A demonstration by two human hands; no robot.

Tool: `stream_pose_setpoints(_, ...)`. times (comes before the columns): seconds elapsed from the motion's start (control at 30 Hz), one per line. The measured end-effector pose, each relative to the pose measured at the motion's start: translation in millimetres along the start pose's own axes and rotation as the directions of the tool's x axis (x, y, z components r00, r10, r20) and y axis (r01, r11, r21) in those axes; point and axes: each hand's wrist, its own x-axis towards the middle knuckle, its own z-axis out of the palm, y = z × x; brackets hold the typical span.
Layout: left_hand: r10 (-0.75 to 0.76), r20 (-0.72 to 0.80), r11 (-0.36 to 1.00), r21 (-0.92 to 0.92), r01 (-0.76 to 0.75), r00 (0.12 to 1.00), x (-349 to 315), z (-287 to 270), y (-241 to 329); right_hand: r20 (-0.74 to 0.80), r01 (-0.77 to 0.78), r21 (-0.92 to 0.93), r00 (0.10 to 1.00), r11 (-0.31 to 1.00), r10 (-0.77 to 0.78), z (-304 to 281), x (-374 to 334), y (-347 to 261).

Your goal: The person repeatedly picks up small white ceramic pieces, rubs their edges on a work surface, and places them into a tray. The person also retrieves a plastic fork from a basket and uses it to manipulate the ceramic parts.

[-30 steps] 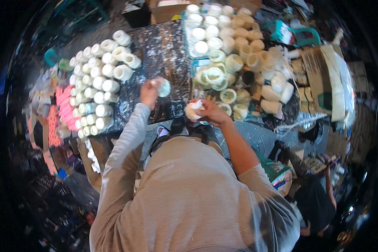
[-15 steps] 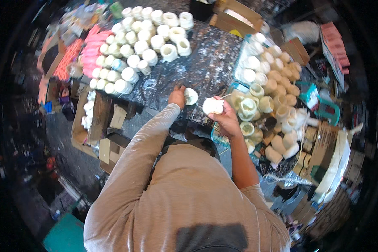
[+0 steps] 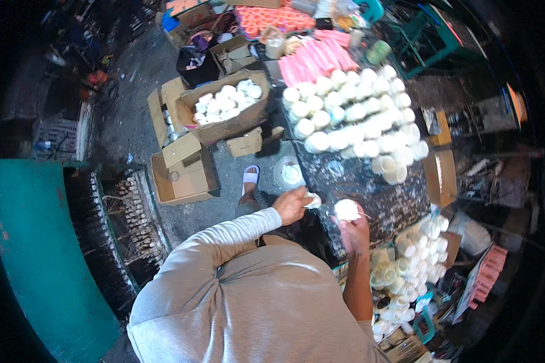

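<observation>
My right hand (image 3: pixel 355 235) is closed around a white round piece (image 3: pixel 346 210), which it holds over the near edge of the dark table (image 3: pixel 369 206). A thin pale string sticks out beside that piece. My left hand (image 3: pixel 291 206) grips a smaller white piece (image 3: pixel 313 201) just off the table's edge; the fingers hide part of it. Beyond the left hand, down at floor level, a clear round tub (image 3: pixel 289 173) has white stuff in it. Rows of whitish cylinders (image 3: pixel 357 130) cover the far part of the table.
Cardboard boxes stand on the floor at the left: one (image 3: pixel 248 115) full of white round pieces, another (image 3: pixel 184 172) open in front. More white cylinders (image 3: pixel 421 248) are heaped at the right. Pink bundles (image 3: pixel 318 60) lie at the far end. A green panel (image 3: pixel 48 254) is at far left.
The view has swung left, bringing the floor boxes in. My left hand has moved from the white disc on the tabletop to beyond its edge, now with a white piece. The right still holds its piece.
</observation>
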Motion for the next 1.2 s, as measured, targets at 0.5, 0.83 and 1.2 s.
stream_pose_setpoints(0.5,-0.627,-0.494,0.779,-0.368,0.508,0.602,-155,-150,-190,0.466,0.423,-0.882,0.846,0.207,0.258,389,413,168)
stream_pose_setpoints(0.83,-0.871,-0.119,0.417,-0.693,0.588,0.478,-180,-167,-206,0.611,0.683,-0.728,0.684,-0.057,0.398,390,450,284)
stream_pose_setpoints(1.2,-0.725,0.086,0.199,-0.924,0.327,0.684,-104,-204,-221,0.457,0.247,-0.806,0.837,0.537,0.301,352,314,140)
